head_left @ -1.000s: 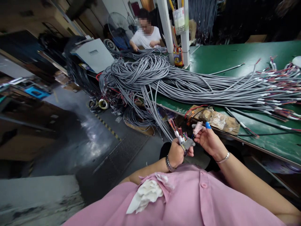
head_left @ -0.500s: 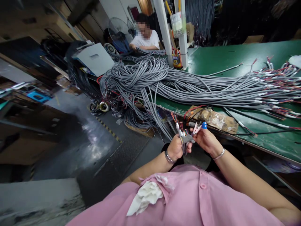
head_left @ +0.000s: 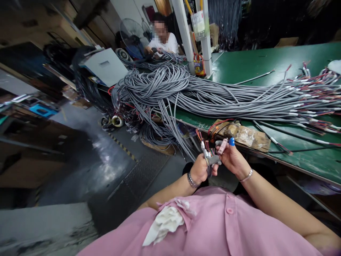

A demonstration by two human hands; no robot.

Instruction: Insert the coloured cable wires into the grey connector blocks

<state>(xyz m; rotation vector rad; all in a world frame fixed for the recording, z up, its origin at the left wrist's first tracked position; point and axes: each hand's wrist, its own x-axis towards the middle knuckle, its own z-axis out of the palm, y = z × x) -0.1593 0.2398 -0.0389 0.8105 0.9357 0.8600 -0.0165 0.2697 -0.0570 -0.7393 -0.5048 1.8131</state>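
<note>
My left hand is closed around several grey cables, whose white-banded ends and thin coloured wires point up and away from me. The left thumb, in a grey covering, lies across them. Close by on the right, my right hand pinches a small pale pink clip that looks like a clothes peg. A blue cover sits on the right thumb tip. The clip is near the stripped wire ends; whether it touches them I cannot tell.
A large bundle of grey cables runs along the green table. Near its front edge lies a taped cardboard piece. White posts rise from the table. A co-worker sits beyond, beside a grey box.
The pink clip has turned in my right fingers, from its open-legged side to a narrower face. My left hand stays on the cables. The co-worker's hands have risen.
</note>
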